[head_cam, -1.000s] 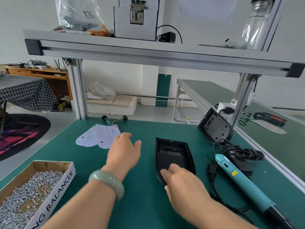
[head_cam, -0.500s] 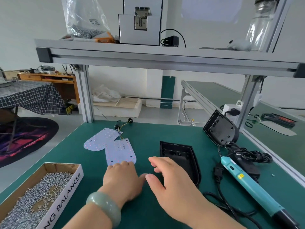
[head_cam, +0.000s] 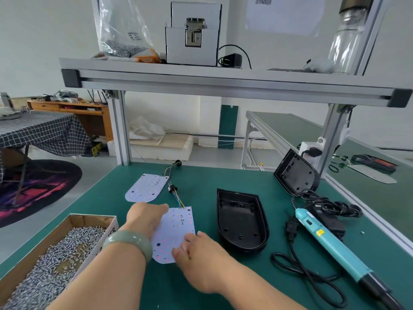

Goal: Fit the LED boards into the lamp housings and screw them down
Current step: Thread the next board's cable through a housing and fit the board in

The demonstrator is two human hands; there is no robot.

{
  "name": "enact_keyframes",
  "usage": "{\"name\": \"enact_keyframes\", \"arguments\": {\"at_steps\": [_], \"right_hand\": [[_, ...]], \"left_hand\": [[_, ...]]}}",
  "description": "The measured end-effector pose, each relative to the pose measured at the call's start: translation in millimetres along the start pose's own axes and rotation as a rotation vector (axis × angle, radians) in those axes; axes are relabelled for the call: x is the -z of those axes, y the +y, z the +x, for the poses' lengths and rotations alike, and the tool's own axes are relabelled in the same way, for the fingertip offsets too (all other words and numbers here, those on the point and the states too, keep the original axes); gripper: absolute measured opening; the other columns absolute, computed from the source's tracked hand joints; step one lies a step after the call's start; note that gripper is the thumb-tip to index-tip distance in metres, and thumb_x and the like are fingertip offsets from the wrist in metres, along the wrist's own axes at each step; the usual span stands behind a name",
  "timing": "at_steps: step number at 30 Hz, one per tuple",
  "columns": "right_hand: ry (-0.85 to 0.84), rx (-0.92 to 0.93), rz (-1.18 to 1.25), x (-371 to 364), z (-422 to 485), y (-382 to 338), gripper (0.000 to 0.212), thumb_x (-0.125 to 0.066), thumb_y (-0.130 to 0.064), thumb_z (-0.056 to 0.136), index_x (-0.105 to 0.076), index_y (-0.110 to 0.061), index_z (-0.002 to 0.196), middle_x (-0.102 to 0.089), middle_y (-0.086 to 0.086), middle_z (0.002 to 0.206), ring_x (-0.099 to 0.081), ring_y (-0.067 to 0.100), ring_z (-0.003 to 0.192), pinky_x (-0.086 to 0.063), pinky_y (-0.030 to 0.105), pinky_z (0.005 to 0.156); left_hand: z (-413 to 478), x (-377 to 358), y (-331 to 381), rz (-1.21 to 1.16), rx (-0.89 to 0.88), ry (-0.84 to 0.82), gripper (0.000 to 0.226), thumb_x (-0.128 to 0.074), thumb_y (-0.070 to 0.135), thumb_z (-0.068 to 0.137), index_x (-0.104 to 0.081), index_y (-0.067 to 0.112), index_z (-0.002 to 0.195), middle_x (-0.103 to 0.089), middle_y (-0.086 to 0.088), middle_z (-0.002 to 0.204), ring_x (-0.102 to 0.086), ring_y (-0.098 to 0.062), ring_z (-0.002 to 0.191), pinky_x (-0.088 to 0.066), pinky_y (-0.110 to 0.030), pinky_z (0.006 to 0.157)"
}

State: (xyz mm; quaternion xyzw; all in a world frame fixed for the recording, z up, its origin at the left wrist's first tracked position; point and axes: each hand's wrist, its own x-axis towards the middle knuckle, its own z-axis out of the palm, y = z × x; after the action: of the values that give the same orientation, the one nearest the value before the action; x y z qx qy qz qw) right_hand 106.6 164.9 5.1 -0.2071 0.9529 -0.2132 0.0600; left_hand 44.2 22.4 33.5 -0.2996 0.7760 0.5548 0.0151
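A grey shelf (head_cam: 223, 79) spans the bench (head_cam: 201, 175), carrying a plastic bag (head_cam: 120, 25) at left, a white box (head_cam: 192, 52) in the middle and a glass jar (head_cam: 348, 41) at right. Far left are a table with a checked cloth (head_cam: 44, 135), a wooden desk (head_cam: 73, 108) and a dark rug (head_cam: 40, 186).

On the dark green tabletop (head_cam: 223, 175), two pale lilac flat LED boards (head_cam: 176, 231) are speckled with red, orange and dark dots, and both plastic lamp housings (head_cam: 241, 220) are plain black. The slim electric screwdriver (head_cam: 328, 245) by the right edge is turquoise with a yellow label.
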Motion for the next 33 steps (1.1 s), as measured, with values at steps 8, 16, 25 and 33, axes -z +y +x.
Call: {"name": "enact_keyframes", "arguments": {"at_steps": [8, 16, 25, 33], "right_hand": [[-0.023, 0.069, -0.132, 2, -12, -1, 0.038, -0.04, -0.04, 0.098, -0.053, -0.006, 0.102, -0.045, 0.006, 0.105, -0.037, 0.024, 0.117, -0.035, 0.034, 0.097], [0.037, 0.124, 0.075, 11, -31, 5, 0.038, -0.05, -0.04, 0.095, -0.054, -0.006, 0.113, -0.051, 0.007, 0.125, -0.046, 0.025, 0.119, -0.038, 0.032, 0.102], [0.42, 0.131, 0.753, 83, -34, 6, 0.036, -0.063, 0.006, 0.084, -0.067, -0.026, 0.1, -0.075, -0.002, 0.09, -0.067, 0.01, 0.078, -0.053, 0.024, 0.077], [0.469, 0.396, 0.317, 133, -104, 40, 0.031, -0.062, -0.012, 0.079, -0.065, -0.041, 0.09, -0.068, -0.015, 0.08, -0.061, 0.001, 0.072, -0.046, 0.01, 0.071]], "left_hand": [[1, -19, 10, 0.487, -0.176, 0.106, 0.015, -0.053, 0.015, 0.088, -0.054, 0.004, 0.078, -0.057, -0.009, 0.076, -0.056, -0.024, 0.072, -0.043, -0.025, 0.06], [-3, 11, 0, -0.162, -0.02, -0.18, 0.006, -0.057, -0.001, 0.092, -0.055, -0.002, 0.086, -0.06, -0.023, 0.106, -0.06, -0.035, 0.099, -0.046, -0.05, 0.097], [-94, 40, -15, -0.275, -0.539, -0.496, 0.02, -0.061, 0.032, 0.083, -0.075, 0.018, 0.086, -0.075, -0.006, 0.092, -0.072, -0.015, 0.079, -0.056, -0.026, 0.068], [-58, 33, 25, 0.29, -1.014, 0.173, 0.122, -0.087, 0.034, 0.062, -0.006, 0.028, 0.152, -0.005, 0.011, 0.157, 0.006, -0.014, 0.145, 0.003, -0.036, 0.116]]}}
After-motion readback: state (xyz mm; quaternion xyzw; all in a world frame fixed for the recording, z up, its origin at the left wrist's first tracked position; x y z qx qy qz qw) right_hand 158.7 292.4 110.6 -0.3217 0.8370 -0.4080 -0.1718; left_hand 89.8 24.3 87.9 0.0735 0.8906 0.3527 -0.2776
